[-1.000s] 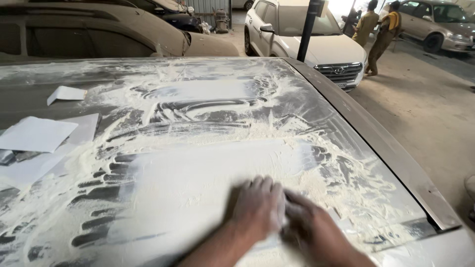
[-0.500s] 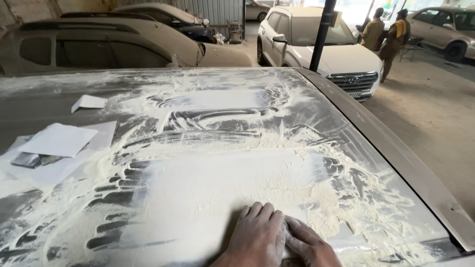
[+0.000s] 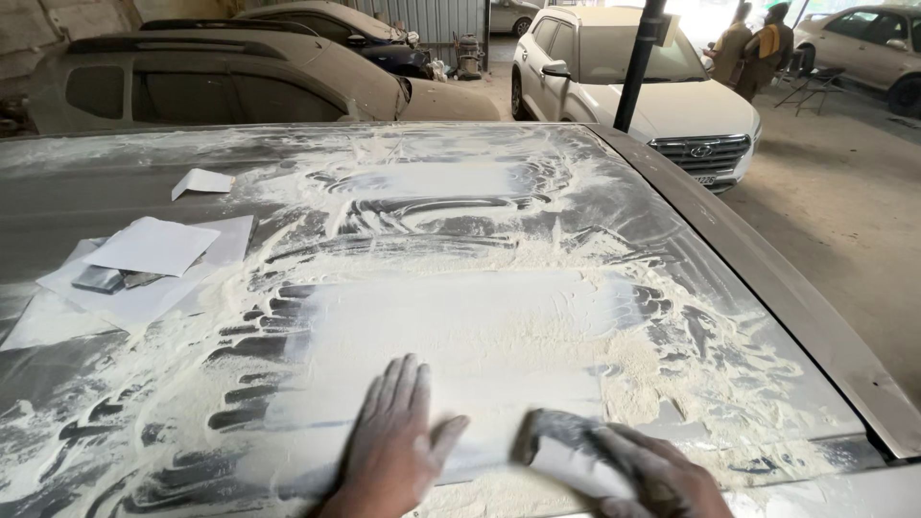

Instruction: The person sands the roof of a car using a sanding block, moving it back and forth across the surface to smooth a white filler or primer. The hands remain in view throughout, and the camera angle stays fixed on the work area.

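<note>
The car roof (image 3: 288, 192) is painted metal, dull and matt under pale, gritty sanding dust (image 3: 499, 317). Thin white paper sheets (image 3: 153, 249) look smooth. The sanding block (image 3: 566, 451) looks dark, dust-caked and rough.

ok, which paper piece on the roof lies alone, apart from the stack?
The small folded white scrap, farthest from the hands; the other sheets overlap in one pile nearer the left edge.
</note>
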